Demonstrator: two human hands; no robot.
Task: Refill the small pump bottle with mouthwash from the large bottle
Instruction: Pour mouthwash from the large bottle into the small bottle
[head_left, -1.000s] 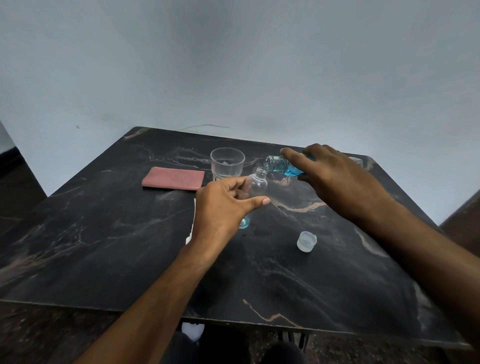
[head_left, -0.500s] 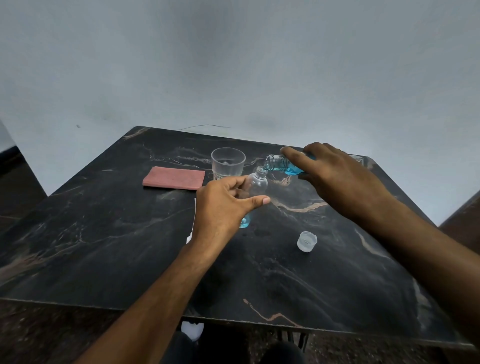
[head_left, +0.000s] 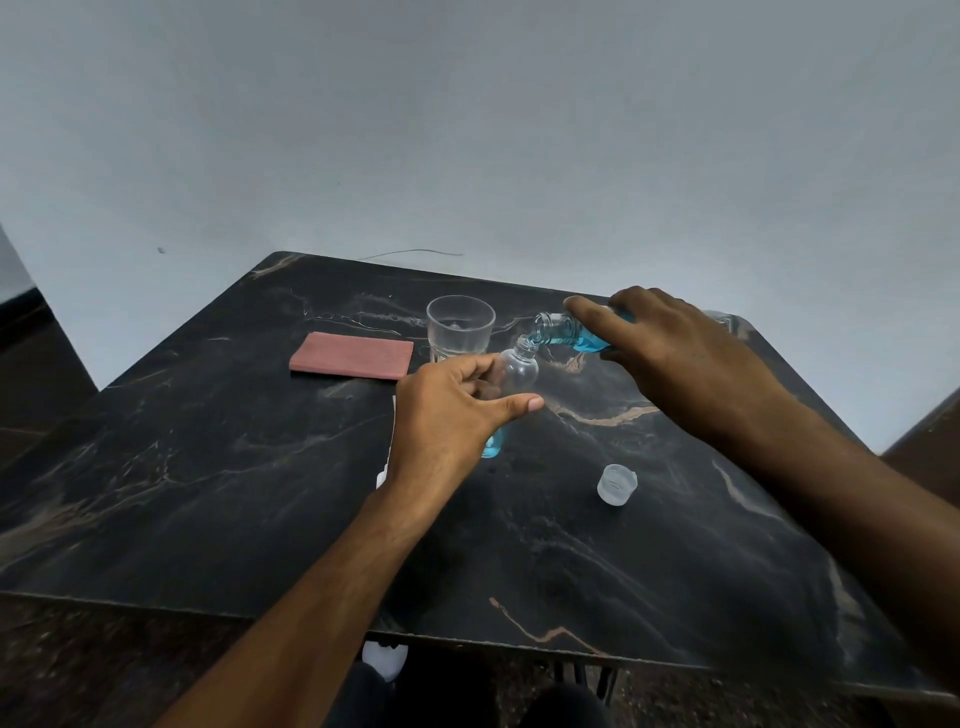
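Right now the small pump bottle (head_left: 514, 371), clear and with its pump off, stands tilted near the middle of the black marbled table (head_left: 208, 493), its open neck leaning toward one o'clock and a little blue mouthwash pooled at its base. Its neck meets the mouth of the large bottle (head_left: 569, 335), which lies almost level with its opening pointing toward nine o'clock and blue liquid resting along its lower side. Wrapped around the small bottle's body is the left hand (head_left: 447, 415), thumb stretched across the near side and fingers curled behind. Over the large bottle the right hand (head_left: 675, 353) is closed from above, its index finger laid along the neck; most of that bottle is hidden under the palm. Just beyond the small bottle, at about eleven o'clock, stands an empty clear tumbler (head_left: 461, 327). Further toward ten o'clock lies a flat pink cloth (head_left: 352, 355). At about four o'clock from the small bottle, well apart from it, a translucent cap (head_left: 616, 483) sits on the table, open side up.
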